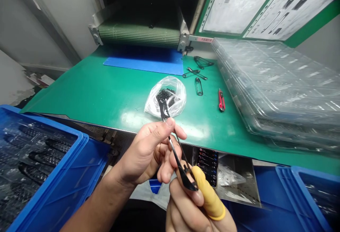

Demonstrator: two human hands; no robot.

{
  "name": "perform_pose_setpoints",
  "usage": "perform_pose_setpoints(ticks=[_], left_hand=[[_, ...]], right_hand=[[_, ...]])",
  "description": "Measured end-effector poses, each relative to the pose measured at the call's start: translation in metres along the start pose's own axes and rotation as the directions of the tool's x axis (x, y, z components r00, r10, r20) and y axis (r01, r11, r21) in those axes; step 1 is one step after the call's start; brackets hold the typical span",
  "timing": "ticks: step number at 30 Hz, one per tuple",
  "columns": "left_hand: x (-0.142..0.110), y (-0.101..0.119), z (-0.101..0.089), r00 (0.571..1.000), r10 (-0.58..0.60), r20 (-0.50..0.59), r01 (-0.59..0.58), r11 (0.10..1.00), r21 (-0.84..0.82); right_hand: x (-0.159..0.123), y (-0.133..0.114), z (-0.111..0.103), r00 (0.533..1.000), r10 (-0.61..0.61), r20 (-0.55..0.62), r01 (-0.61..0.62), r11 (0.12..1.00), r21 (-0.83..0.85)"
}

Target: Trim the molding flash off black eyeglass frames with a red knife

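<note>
Black wire clip (182,173) clamped between left hand (143,154) and right hand (188,207); yellow finger cot (209,193) on right, I note.

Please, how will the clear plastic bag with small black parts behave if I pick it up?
The clear plastic bag looks thin and crumpled, so it will probably sag and flop. The small black parts inside will likely shift toward the bottom.

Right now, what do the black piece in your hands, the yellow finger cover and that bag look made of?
The black piece looks like thin metal with a glossy black coating; a bright edge along its stem suggests this. The yellow finger cot looks like thin matte latex, stretched snug. The bag looks like thin clear polyethylene, probably, crinkled and shiny.
</note>
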State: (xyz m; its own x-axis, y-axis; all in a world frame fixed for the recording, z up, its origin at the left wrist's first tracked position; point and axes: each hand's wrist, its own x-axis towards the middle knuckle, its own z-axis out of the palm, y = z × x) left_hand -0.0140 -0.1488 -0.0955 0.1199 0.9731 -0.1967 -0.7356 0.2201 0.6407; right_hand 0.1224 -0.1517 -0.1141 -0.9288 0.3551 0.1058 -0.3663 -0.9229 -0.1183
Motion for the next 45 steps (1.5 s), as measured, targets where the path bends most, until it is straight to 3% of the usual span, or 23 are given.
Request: perform_pose_setpoints(ticks=[10, 17, 23, 33, 38, 45], left_hand=[[-0.002, 0.003, 0.003, 1.000, 0.003, -0.017, -0.002, 0.998, 0.066], [-0.004, 0.004, 0.007, 1.000, 0.007, -0.015, -0.006, 0.995, 0.096], [-0.002, 0.001, 0.004, 0.999, -0.027, -0.017, 0.029, 0.995, 0.093], [0.002, 0.002, 0.005, 1.000, -0.015, -0.009, 0.017, 0.990, 0.143], [-0.002, 0.004, 0.023, 0.998, 0.047, 0.031, -0.054, 0.961, 0.271], [-0.009, 0.003, 0.049, 0.998, 0.034, -0.058, -0.007, 0.906, 0.424]], right_hand=[[0.001, 0.006, -0.002, 0.999, -0.030, 0.033, 0.031, 0.999, -0.009], [-0.002, 0.008, -0.006, 0.999, -0.050, -0.008, 0.050, 0.998, -0.037], [-0.001, 0.014, -0.005, 0.990, -0.129, 0.058, 0.127, 0.991, 0.033], [0.002, 0.015, -0.002, 0.990, -0.135, -0.048, 0.129, 0.986, -0.107], [0.004, 0.004, 0.004, 0.940, -0.342, -0.010, 0.336, 0.929, -0.155], [-0.009, -0.014, 0.020, 0.936, -0.353, 0.017, 0.349, 0.917, -0.194]])
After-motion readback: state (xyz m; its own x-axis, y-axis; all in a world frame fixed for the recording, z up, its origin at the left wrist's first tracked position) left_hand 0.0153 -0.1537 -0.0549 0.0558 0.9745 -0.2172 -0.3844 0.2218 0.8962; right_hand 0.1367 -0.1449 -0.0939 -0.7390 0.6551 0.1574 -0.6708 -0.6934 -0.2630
